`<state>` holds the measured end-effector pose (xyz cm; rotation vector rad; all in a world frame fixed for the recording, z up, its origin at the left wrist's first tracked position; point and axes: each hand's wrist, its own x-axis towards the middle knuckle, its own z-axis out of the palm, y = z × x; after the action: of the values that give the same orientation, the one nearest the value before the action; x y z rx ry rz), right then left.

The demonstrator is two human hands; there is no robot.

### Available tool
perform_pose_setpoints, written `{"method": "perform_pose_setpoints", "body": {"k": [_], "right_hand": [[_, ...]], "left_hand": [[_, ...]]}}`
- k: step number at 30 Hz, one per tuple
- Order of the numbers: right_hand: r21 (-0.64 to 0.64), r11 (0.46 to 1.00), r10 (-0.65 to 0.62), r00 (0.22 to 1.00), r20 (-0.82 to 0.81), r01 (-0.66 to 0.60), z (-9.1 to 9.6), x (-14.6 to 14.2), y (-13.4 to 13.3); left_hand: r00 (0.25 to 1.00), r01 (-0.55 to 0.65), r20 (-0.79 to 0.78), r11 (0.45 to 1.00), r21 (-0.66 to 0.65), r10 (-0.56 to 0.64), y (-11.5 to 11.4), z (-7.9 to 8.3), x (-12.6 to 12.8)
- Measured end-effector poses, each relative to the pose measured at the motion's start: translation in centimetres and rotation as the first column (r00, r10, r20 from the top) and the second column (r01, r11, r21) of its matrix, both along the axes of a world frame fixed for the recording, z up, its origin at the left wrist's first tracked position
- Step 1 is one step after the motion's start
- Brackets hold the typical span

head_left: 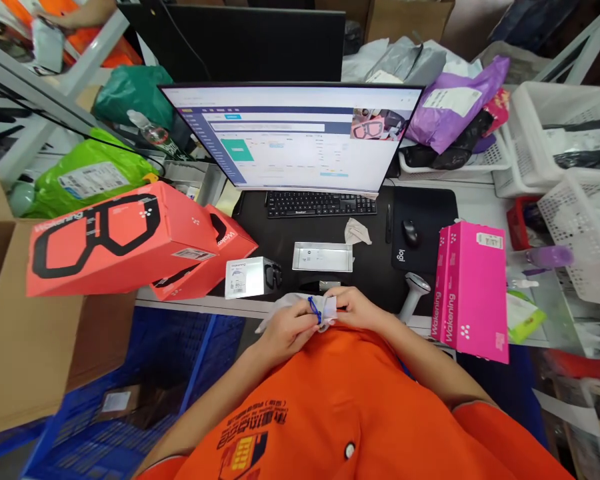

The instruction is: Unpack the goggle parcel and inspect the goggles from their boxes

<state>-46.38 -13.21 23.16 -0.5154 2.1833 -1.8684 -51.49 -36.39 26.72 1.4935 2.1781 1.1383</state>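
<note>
Close to my chest, at the desk's front edge, both hands hold a small light-grey cloth pouch [300, 308] with a blue drawstring. My left hand [286, 328] pinches the cord and the pouch's left side. My right hand [356, 308] is closed on the pouch's right end. Just beyond them lie a silver tin box [323, 257] and a small white Wakening box [246, 277] on the black desk mat [280, 240].
Two coral Wakening boxes [120, 237] lie at the left, two pink ones [473, 290] stand at the right. A barcode scanner [414, 293], mouse [410, 233], keyboard [322, 203] and curved monitor [293, 137] sit ahead. White baskets [560, 140] fill the right, a cardboard carton [25, 347] the left.
</note>
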Motion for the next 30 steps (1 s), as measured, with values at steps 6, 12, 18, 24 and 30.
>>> {"method": "perform_pose_setpoints", "body": {"k": [6,12,18,24,30], "right_hand": [[0.129,0.952,-0.28,0.96,-0.006,0.279,-0.6,0.6,0.6],[0.262,0.904,-0.367,0.928,0.066,0.339,-1.7,1.8,-0.2],[0.384,0.87,-0.377,0.92,0.113,0.309,-1.8,2.8,-1.0],[-0.096,0.857,-0.38,0.747,0.546,0.507,-2.0,3.8,3.7],[-0.047,0.366,-0.336,0.179,0.925,0.929,-5.0,5.1,6.7]], "left_hand": [[0.968,-0.236,0.088,0.972,-0.014,0.237,0.2,0.2,0.0],[0.879,-0.264,0.411,0.965,-0.001,0.241,1.1,0.0,-0.1],[0.465,-0.474,0.816,0.875,-0.099,0.344,0.9,-1.7,1.4],[0.395,-0.488,0.786,0.834,-0.259,0.475,-1.7,-2.1,1.7],[0.284,-0.444,0.829,0.832,-0.332,0.482,-3.9,-4.5,2.4]]}}
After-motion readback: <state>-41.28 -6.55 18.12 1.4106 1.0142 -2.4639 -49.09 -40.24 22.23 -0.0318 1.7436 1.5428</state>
